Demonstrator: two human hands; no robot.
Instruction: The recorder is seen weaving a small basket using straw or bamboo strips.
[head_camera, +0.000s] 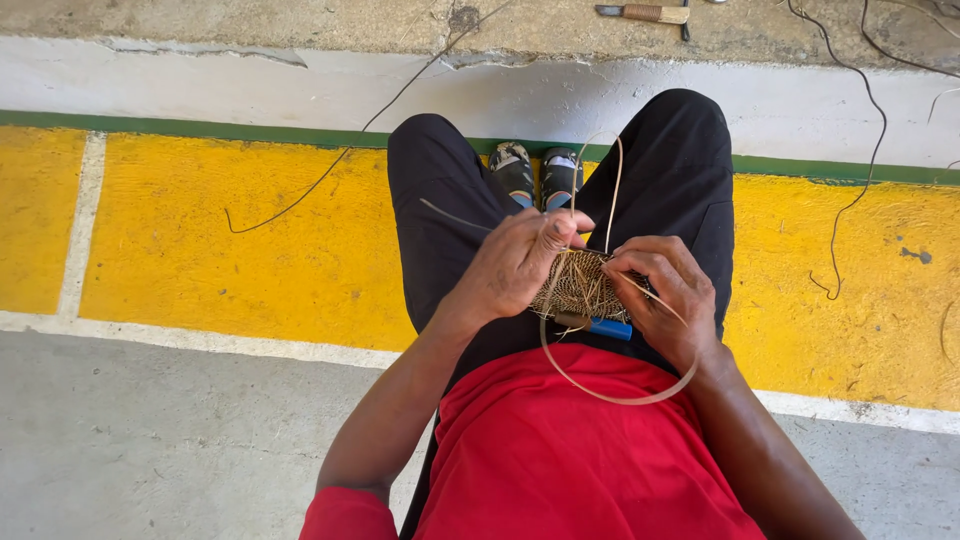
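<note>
Two hands close on a small woven piece (580, 285) held over the lap. The left hand (515, 265) pinches its top edge; the right hand (672, 295) grips its right side and the looping strand (610, 392). A blue-handled tool (600, 326) lies just beneath, long axis left to right.

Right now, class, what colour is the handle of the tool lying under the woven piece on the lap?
Blue handle, seen in the head view.

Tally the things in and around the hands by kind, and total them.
Woven fibre pieces: 1, held between left hand and right hand
Loose pale strands looping from it: 1
Blue-handled tools under it: 1
Wooden-handled knives on the ledge: 1
Total: 4
</note>
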